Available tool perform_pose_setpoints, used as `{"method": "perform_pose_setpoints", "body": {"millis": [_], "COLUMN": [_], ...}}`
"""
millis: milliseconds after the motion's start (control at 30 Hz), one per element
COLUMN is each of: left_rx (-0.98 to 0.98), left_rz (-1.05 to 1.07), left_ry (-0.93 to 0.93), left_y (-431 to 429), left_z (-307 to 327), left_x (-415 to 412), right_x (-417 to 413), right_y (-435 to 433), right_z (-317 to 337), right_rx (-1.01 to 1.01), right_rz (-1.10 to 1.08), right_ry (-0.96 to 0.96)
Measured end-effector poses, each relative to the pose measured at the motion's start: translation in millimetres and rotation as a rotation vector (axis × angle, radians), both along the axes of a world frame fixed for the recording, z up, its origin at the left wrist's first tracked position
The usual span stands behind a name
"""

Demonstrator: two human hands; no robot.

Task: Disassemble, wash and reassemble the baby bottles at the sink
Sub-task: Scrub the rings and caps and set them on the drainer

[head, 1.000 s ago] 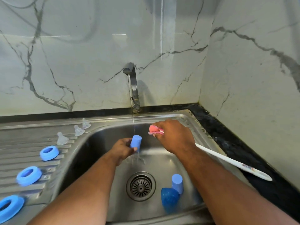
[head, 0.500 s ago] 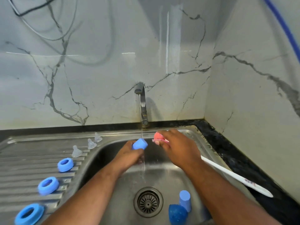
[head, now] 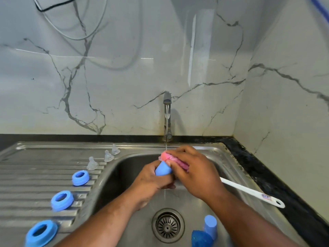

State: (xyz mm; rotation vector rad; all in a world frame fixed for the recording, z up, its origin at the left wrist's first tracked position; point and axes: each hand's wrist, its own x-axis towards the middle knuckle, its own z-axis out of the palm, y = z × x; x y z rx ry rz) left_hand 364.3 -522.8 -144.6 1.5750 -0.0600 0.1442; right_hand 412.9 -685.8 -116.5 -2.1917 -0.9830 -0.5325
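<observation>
sink basin (head: 124, 168) with running tap (head: 167, 118), seen from above. the left hand (head: 151, 180), up and just left of the drain (head: 168, 225), curls its fingers round a small blue cap (head: 162, 169), held above the basin floor. the right hand (head: 194, 173), up and right of the drain, grips a brush (head: 249, 191); its pink sponge head (head: 171, 158) touches the top of the cap, and its white handle runs out to the right, over the sink edge. a thin stream of water (head: 166, 122) falls from the tap onto the sponge, straight behind the drain. just right of the drain stand a second blue cap (head: 211, 227) and, just beside it, a darker blue piece (head: 201, 238) cut by the frame edge. far left of the drain, on the ribbed draining board (head: 26, 175), lie three blue rings (head: 62, 200) in a row, with three clear teats (head: 108, 155) further back.
</observation>
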Motion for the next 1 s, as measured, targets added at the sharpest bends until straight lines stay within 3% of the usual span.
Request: {"method": "perform_pose_setpoints", "body": {"millis": [233,300,433,633,833,900,1000], "left_rx": [-0.112,-0.099,-0.056,-0.070,-0.354,-0.265,-0.172], "left_rz": [0.014,0.031,0.067,-0.041,-0.134,-0.063,0.007], "left_ry": [-0.007,-0.014,-0.003,0.010,0.029,-0.025,-0.100], "left_y": [0.6,-2.3,-1.4,2.4,5.6,2.9,0.0], "left_z": [-2.7,-1.9,-2.0,-3.3,6.9,5.8,1.3], "left_x": [4.7,4.9,6.1,6.2,3.9,4.1,3.1], "right_x": [-3.0,2.6,-2.8,10.6,10.8,4.9,-8.7], "right_y": [2.2,-0.1,-2.7,-9.0,-9.3,-7.1,-2.8], "right_z": [-0.2,0.0,-0.5,-4.9,-5.2,-1.8,0.8], "right_rx": [0.004,0.065,0.019,-0.008,-0.003,-0.063,-0.266], "right_rz": [0.046,-0.021,0.085,-0.110,-0.187,-0.120,0.145], "right_ry": [-0.040,-0.042,-0.060,-0.080,-0.065,-0.055,-0.056]}}
